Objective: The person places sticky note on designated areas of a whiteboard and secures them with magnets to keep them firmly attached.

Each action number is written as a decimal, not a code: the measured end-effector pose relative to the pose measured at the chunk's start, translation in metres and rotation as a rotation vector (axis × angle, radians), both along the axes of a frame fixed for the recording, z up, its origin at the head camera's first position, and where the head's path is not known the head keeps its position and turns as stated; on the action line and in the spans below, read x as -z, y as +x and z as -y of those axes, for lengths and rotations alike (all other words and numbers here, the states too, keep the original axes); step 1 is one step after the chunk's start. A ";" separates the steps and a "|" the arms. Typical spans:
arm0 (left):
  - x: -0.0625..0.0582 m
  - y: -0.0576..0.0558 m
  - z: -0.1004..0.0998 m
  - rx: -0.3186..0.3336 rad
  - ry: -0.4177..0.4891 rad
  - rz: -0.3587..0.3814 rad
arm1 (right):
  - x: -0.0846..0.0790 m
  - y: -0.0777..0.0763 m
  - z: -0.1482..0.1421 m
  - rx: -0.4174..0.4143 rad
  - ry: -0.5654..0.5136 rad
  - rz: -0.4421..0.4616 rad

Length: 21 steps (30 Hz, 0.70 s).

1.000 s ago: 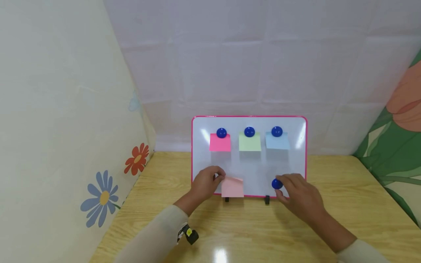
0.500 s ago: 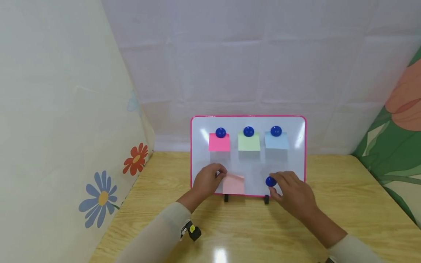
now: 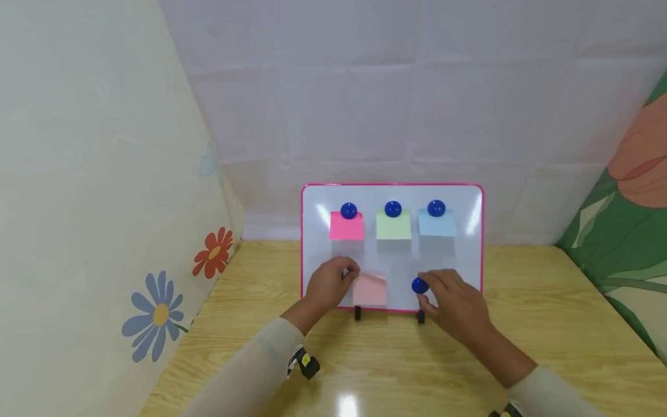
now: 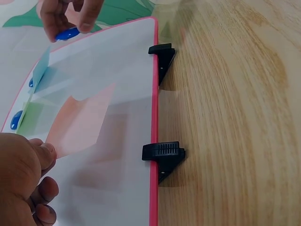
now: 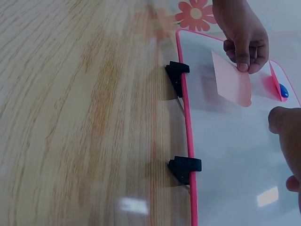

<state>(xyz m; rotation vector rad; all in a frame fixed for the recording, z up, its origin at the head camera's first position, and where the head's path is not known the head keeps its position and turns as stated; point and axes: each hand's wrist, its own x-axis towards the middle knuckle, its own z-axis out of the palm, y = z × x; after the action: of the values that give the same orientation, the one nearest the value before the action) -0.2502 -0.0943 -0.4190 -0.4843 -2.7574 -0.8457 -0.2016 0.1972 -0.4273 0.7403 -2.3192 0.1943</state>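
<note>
A whiteboard (image 3: 401,260) with a pink frame stands propped on the table. My left hand (image 3: 328,285) pinches a pale pink sticky note (image 3: 370,289) by its upper left corner, in front of the board's lower left part. In the left wrist view the note (image 4: 82,122) stands off the board, slightly curled. To its right, my right hand (image 3: 458,304) holds a round blue magnet (image 3: 419,285) between thumb and fingers, apart from the note. Across the top hang a bright pink note (image 3: 347,227), a green note (image 3: 393,226) and a blue note (image 3: 438,223), each under a blue magnet.
Two black feet (image 3: 357,313) clip the board's lower edge. The wooden table (image 3: 396,365) reaches forward from the board. A pale cloth (image 3: 385,104) hangs behind, with flower-printed cloths (image 3: 161,315) at the sides.
The right hand has moved left with the blue magnet, closer to the pale pink note. My left hand has raised the note slightly.
</note>
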 end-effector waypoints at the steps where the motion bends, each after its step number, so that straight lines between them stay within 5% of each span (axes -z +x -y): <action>1: 0.000 0.000 0.000 -0.004 0.001 0.003 | 0.000 0.000 0.001 0.005 0.002 0.004; 21: 0.002 -0.007 -0.007 -0.035 -0.019 0.019 | -0.004 -0.008 0.024 0.004 -0.039 0.049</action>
<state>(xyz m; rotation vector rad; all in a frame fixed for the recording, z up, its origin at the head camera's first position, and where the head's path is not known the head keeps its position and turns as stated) -0.2575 -0.0878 -0.4205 -0.4328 -2.7846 -0.8210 -0.2100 0.1729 -0.4236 0.7188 -2.3567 0.2573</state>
